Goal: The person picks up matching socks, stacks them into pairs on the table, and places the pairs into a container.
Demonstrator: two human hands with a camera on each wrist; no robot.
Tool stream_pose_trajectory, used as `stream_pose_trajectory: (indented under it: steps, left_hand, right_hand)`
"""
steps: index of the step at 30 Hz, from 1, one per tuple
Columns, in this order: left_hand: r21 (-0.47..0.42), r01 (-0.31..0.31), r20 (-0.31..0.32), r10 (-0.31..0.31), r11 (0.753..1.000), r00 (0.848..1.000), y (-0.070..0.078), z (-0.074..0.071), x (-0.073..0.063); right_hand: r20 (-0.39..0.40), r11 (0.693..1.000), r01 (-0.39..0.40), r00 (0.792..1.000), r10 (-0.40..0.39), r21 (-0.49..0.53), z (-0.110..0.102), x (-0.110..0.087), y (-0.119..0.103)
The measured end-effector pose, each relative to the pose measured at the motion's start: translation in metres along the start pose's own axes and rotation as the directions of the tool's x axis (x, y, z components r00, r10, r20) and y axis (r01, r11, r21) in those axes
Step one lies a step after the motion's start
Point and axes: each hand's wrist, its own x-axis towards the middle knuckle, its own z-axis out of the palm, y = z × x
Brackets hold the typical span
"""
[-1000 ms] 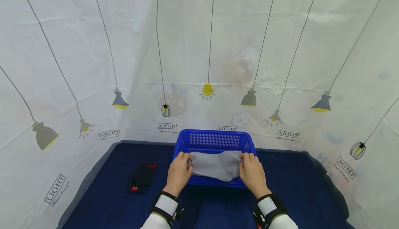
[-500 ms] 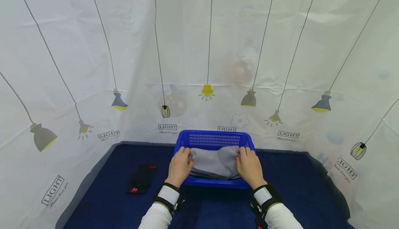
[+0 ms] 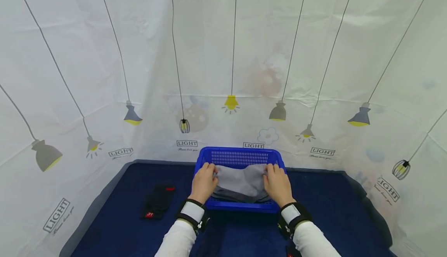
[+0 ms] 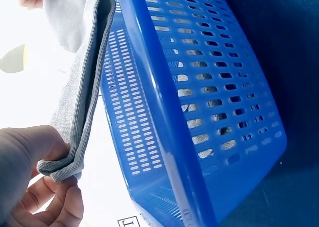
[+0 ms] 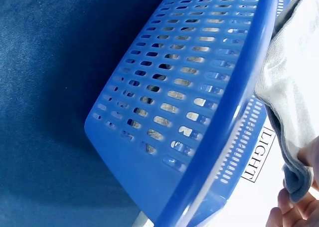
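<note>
A grey sock (image 3: 241,177) is stretched sideways over the blue basket (image 3: 241,207), held at both ends. My left hand (image 3: 203,183) pinches its ribbed end between thumb and fingers, seen closely in the left wrist view, where two layers of grey knit (image 4: 82,112) lie together. I cannot tell whether this is one sock or two. My right hand (image 3: 278,184) pinches the other end, its darker grey tip (image 5: 297,182) showing in the right wrist view. Through the slots of the basket wall, greyish fabric (image 5: 169,108) shows inside.
Flat black fabric items with red marks (image 3: 158,202) lie on the dark blue tabletop (image 3: 115,226), left of the basket. Another black item with red (image 3: 291,251) is partly visible near the right wrist. A white printed curtain (image 3: 223,55) surrounds the table.
The grey sock has risen a little and sits farther back over the basket, with darker fabric now visible beneath it. Both hands have come slightly closer together, keeping their pinch.
</note>
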Motion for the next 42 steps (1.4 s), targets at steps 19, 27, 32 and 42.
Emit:
stream_pose_trajectory:
  steps: [19, 27, 32, 42]
  left_hand:
    - [0.028, 0.019, 0.124, -0.022, 0.999, 0.992, 0.004, 0.008, 0.029]
    - [0.035, 0.040, 0.198, -0.046, 0.999, 0.979, 0.003, 0.019, 0.029]
    - [0.039, 0.035, 0.206, -0.042, 0.999, 0.978, 0.003, 0.026, 0.029]
    - [0.056, 0.055, 0.260, -0.068, 0.997, 0.963, -0.002, 0.037, 0.029]
  right_hand:
    - [0.061, 0.999, -0.052, 0.997, 0.052, -0.003, 0.014, 0.018, 0.005]
    - [0.147, 0.995, -0.095, 0.984, 0.097, -0.018, 0.020, 0.018, 0.003]
    - [0.167, 0.994, -0.102, 0.980, 0.106, -0.029, 0.024, 0.016, 0.004]
    - [0.219, 0.988, -0.150, 0.964, 0.153, -0.031, 0.039, 0.012, 0.005]
